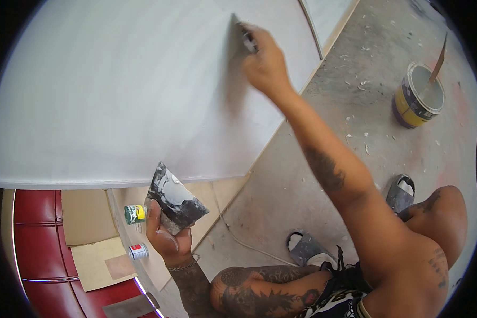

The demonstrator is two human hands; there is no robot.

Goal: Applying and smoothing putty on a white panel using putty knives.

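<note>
My right hand [266, 62] is closed around the dark handle of a putty knife [247, 39], high on a large smooth white panel [116, 95]. The knife's thin blade points up and seems to touch the panel; a soft shadow falls beneath it. Lower down, near the panel's bottom edge, my left hand [165, 236] grips a dark, flat, wide-bladed spreader [181, 200]. White and grey filler is smeared over the spreader's face, and some white filler marks the hand. The spreader's handle is hidden by my palm and fingers.
A yellow-and-black bucket [416, 103] holding a wooden stick [439, 61] stands on the spattered concrete floor [281, 185]. A green jar [135, 214] and a small can [138, 252] are left of my left hand. Cardboard [103, 265] lies over a red surface [40, 228]. A cable [249, 248] crosses the floor.
</note>
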